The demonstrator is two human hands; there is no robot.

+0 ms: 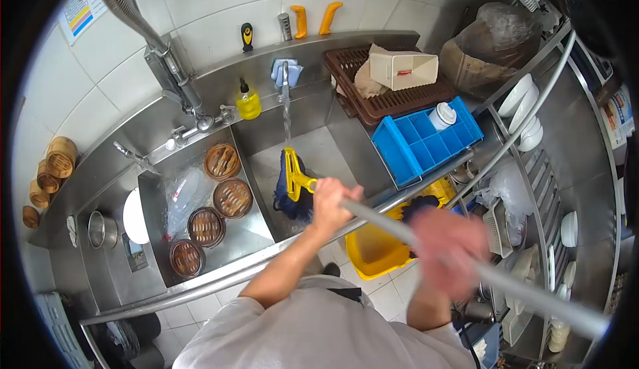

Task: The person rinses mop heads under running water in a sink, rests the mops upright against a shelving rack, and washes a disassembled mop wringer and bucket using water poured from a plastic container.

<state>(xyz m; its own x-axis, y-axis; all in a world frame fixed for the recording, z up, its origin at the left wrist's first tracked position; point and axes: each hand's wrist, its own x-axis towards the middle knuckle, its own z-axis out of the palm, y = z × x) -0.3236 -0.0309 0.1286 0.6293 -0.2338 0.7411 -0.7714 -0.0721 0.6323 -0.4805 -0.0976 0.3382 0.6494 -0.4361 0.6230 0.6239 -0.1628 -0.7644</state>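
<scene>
My left hand is closed round the lower part of a grey mop handle, near its yellow clamp. Higher up the same handle, my right hand grips it, blurred by motion. The mop's dark blue head hangs down in the sink basin, partly behind the clamp. Water runs onto it from the tap above.
Several round bamboo steamers sit in the left basin. A yellow mop bucket stands on the floor below the sink edge. To the right are a blue divided caddy, a brown rack and shelves with white bowls.
</scene>
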